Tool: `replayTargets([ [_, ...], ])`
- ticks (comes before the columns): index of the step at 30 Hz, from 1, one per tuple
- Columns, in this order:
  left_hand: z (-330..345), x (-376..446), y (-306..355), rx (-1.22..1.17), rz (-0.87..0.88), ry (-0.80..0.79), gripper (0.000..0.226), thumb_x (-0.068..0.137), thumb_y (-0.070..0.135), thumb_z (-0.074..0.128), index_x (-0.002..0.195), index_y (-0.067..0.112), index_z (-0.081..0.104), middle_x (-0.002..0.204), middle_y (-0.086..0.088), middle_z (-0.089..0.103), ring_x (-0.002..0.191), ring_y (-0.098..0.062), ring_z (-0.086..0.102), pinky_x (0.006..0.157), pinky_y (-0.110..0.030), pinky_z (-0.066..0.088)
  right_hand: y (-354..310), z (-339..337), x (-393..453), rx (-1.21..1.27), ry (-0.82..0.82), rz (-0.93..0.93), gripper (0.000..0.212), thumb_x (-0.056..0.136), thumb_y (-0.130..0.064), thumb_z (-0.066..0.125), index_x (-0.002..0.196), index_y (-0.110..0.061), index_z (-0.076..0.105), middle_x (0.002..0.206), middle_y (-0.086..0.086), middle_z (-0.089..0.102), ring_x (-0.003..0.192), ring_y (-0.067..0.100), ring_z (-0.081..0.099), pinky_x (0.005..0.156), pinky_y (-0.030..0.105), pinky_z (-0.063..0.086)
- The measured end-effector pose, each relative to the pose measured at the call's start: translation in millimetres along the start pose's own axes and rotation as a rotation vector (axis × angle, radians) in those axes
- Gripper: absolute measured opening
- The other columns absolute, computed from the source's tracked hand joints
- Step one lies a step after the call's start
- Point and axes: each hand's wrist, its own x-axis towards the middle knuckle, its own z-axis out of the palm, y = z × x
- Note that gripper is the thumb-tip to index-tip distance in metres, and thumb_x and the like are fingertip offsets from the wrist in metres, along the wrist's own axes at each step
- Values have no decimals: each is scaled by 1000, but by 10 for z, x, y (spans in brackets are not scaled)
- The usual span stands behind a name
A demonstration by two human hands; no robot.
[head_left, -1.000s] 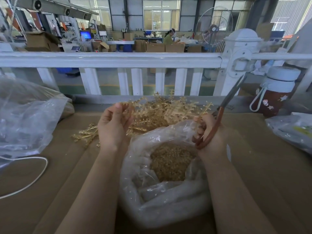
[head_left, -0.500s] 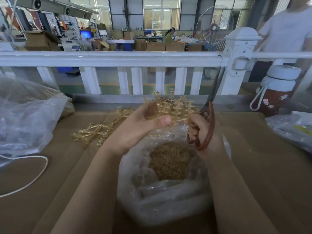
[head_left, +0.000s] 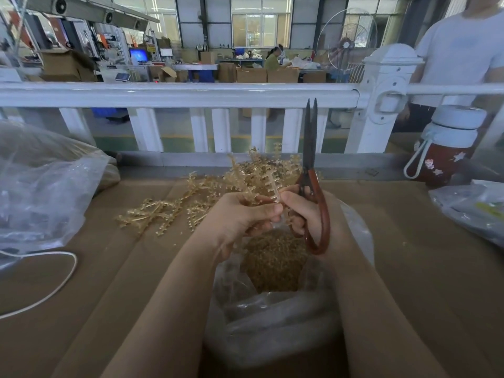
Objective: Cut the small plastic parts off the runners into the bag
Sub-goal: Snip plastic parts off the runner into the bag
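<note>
Now, looking down from your head, you are pinching a runner (head_left: 273, 186) in your left hand (head_left: 240, 216) over the open bag (head_left: 272, 323), while your right hand (head_left: 305, 211) is gripping the scissors (head_left: 311, 159), blades together and pointing up. Being light, thin and probably brittle, the runner wants holding by its spine, near the cut.

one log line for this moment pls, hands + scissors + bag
left hand: pinches runner | right hand: grips scissors, blades up, nearly closed | bag: open below, cut parts inside
</note>
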Motion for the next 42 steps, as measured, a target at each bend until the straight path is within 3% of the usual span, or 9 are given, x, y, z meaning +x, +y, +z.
replayTargets([
  [15, -72, 22, -2, -98, 89, 177, 12, 78, 14, 80, 68, 16, 74, 65, -2, 67, 54, -9, 52, 51, -18, 39, -23, -6, 3, 50, -13, 58, 21, 98, -16, 65, 83, -1, 64, 62, 1, 62, 41, 11, 42, 39, 20, 33],
  [18, -24, 15, -32, 5, 338, 341, 10, 79, 12, 81, 73, 13, 74, 62, 3, 68, 53, -6, 57, 52, -17, 44, -11, -32, -3, 62, -56, 20, 35, 100, -30, 62, 72, -8, 64, 63, 4, 58, 42, 14, 40, 41, 22, 30],
  [22, -7, 25, -97, 508, 774, 575, 5, 80, 18, 81, 85, 17, 80, 82, 5, 77, 73, -12, 71, 67, -32, 58, -20, 11, -26, 35, -117, 16, 40, 95, -48, 64, 70, -18, 70, 65, 7, 62, 41, 13, 41, 39, 21, 32],
  [27, 0, 47, -154, 982, 1195, 548, 15, 80, 11, 67, 89, 10, 79, 82, -4, 75, 71, -24, 69, 66, -34, 55, -96, 65, -56, 14, -151, 49, 29, 84, -48, 71, 70, -22, 74, 63, 4, 67, 42, 15, 41, 38, 23, 30],
  [30, 17, 43, -125, 946, 1035, 493, 33, 73, 0, 77, 103, 16, 77, 92, 2, 75, 83, -18, 69, 74, -32, 55, -107, 46, -43, -49, -111, 67, 26, 85, -34, 72, 78, -9, 69, 59, -1, 64, 43, 16, 38, 40, 26, 27],
  [33, -37, 10, -67, 541, 471, 104, 72, 72, 14, 80, 138, 27, 52, 117, 12, 65, 107, -8, 63, 85, -18, 52, -95, 44, -45, -51, -58, 76, 20, 90, -26, 72, 78, -10, 66, 49, -3, 51, 40, 14, 38, 38, 22, 29],
  [36, -177, 13, -33, 216, 190, -214, 97, 60, 37, 84, 145, 23, 40, 134, 3, 60, 122, -13, 59, 99, -28, 51, -86, 41, -53, -53, -28, 51, 18, 86, -29, 76, 78, -15, 69, 48, -4, 50, 38, 9, 42, 38, 16, 33],
  [39, -190, -9, -3, 178, 159, -145, 93, 51, 63, 85, 129, 21, 57, 119, 6, 70, 111, -8, 66, 92, -23, 53, -82, 55, -53, -14, -65, 56, 14, 76, -39, 81, 72, -27, 73, 49, -6, 50, 40, 7, 42, 41, 17, 36],
  [42, -150, 24, -25, 230, 145, -39, 62, 60, 58, 87, 105, 18, 71, 96, 2, 75, 92, -14, 70, 91, -33, 52, -68, 62, -41, 17, -80, 69, 17, 71, -37, 83, 75, -23, 74, 51, -7, 56, 41, 4, 48, 41, 14, 38],
])
